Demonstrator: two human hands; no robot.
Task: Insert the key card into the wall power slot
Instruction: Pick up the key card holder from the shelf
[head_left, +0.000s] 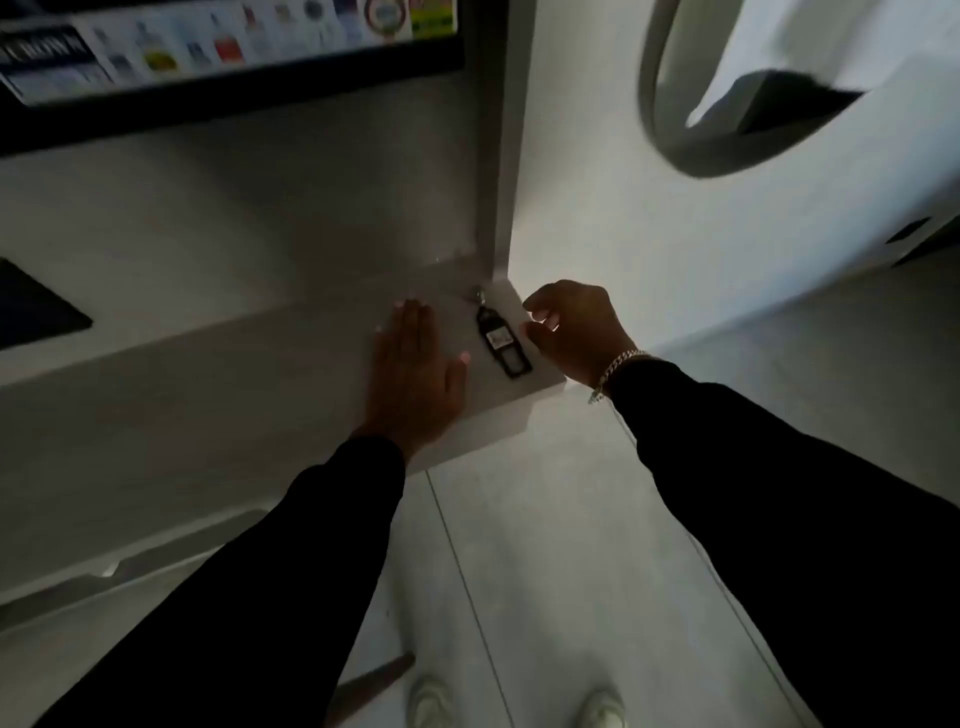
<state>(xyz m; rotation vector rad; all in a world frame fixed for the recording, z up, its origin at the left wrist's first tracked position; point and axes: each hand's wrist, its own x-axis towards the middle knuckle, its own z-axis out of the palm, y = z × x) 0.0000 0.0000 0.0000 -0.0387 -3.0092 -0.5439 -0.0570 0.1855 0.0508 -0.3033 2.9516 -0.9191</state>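
A black key card tag (501, 340) with a small metal ring at its far end lies flat on the right end of a pale shelf (249, 364). My left hand (415, 379) rests palm down on the shelf just left of the tag, fingers together and straight. My right hand (571, 332) hovers at the shelf's right corner, fingers curled with a gap between thumb and fingertips, close to the tag but not holding it. A chain bracelet sits on that wrist. No wall power slot can be made out in this dim view.
A dark-framed screen or poster with coloured icons (223, 47) hangs above the shelf. A dark flat object (36, 306) lies at the shelf's left. A white wall with a round mirror (670, 104) stands to the right. Tiled floor and my shoes (431, 701) are below.
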